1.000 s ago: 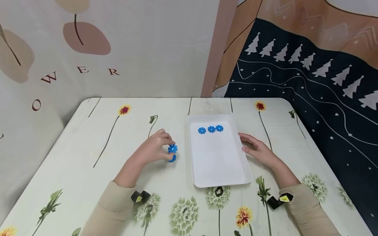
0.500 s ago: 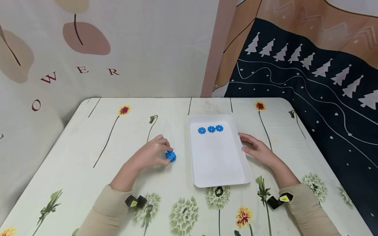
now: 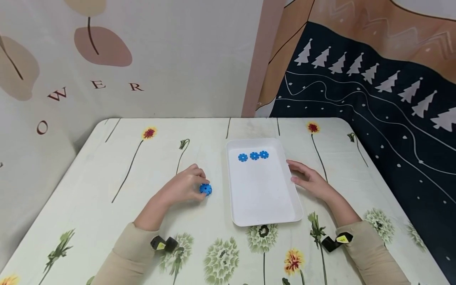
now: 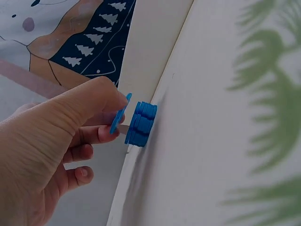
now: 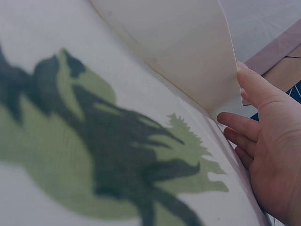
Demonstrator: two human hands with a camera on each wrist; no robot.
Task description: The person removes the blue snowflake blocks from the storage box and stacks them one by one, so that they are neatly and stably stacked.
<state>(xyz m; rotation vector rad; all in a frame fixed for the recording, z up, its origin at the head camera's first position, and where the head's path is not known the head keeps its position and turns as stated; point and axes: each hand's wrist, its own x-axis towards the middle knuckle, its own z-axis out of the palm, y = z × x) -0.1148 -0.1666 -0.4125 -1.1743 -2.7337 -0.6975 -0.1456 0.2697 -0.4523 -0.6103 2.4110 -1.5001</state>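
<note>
My left hand (image 3: 184,185) pinches a thin blue snowflake disc (image 4: 121,114) by its edges, thumb on one side and fingertip on the other. Right by that disc, in the left wrist view, is a short stack of matching notched discs (image 4: 142,124) on the table. From the head view the held disc (image 3: 205,189) covers most of that stack. At the right side of a white tray (image 3: 265,194), my right hand (image 3: 310,181) lies with loosely bent fingers and its thumb against the wall, as the right wrist view shows. Three blue discs (image 3: 254,156) lie in a row near the tray's far end.
A flower-printed cloth (image 3: 135,209) covers the table, which meets a pale wall hanging (image 3: 192,59) at the back. A dark hanging with white trees (image 3: 342,87) borders the right side. Between the left hand and the tray is a narrow strip of cloth.
My left hand has moved slightly down and to the left, bringing the blue disc from above the stack to right over it. The right hand and the tray have stayed put.
</note>
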